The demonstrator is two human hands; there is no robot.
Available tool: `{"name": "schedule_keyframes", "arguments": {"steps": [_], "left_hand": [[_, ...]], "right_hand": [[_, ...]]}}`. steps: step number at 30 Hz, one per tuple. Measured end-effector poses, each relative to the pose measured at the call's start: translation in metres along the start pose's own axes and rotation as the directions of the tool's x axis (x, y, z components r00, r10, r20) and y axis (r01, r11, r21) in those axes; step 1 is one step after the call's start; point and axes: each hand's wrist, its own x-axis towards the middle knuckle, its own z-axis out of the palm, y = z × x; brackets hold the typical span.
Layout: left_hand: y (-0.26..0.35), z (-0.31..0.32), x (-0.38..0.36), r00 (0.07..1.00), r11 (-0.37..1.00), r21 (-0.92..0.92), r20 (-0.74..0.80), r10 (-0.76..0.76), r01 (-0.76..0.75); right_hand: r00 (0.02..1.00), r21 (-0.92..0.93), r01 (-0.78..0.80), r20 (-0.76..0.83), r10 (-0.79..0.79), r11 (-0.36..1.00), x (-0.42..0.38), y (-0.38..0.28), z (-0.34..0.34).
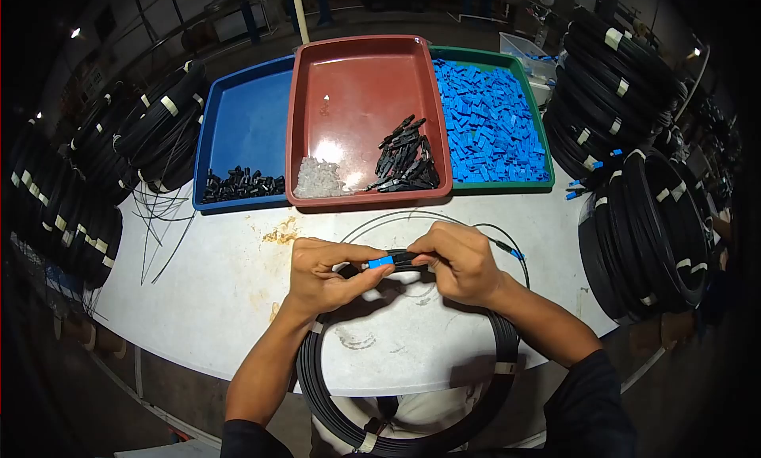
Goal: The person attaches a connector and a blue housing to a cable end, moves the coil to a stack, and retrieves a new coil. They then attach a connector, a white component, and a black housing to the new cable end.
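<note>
One blue connector [380, 263], left hand [326, 272] pinching it, right hand [462, 261] gripping obscured black piece [403, 258]

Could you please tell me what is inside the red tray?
The red tray holds a heap of whitish pieces at the near left and a heap of black pieces at the near right. Whatever lies under each heap is covered.

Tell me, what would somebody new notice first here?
Probably the bright blue pieces heaped in the green tray, at the back right of the table. Next, the big red tray beside it, in the middle. Then, closer in, a small blue piece in the grip of the left hand, with the right hand pinching a black part beside it.
</note>
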Motion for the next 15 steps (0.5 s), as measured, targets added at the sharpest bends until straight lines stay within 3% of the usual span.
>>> {"name": "schedule_keyframes", "arguments": {"steps": [2,6,15], "left_hand": [[0.002,0.002,0.0,0.999,0.996,-0.065,0.007,-0.052,0.053],[0.005,-0.005,0.006,1.0,1.0,0.03,0.011,0.001,-0.002],[-0.007,0.005,0.003,1.0,0.999,0.047,0.009,0.018,-0.018]], "right_hand": [[0.999,-0.034,-0.02,0.028,0.021,0.999,-0.001,-0.006,0.0],[0.999,-0.028,-0.03,-0.016,0.029,0.999,0.0,0.001,-0.001],[0.995,-0.175,0.093,0.041,-0.087,0.98,-0.001,0.003,0.0]]}}
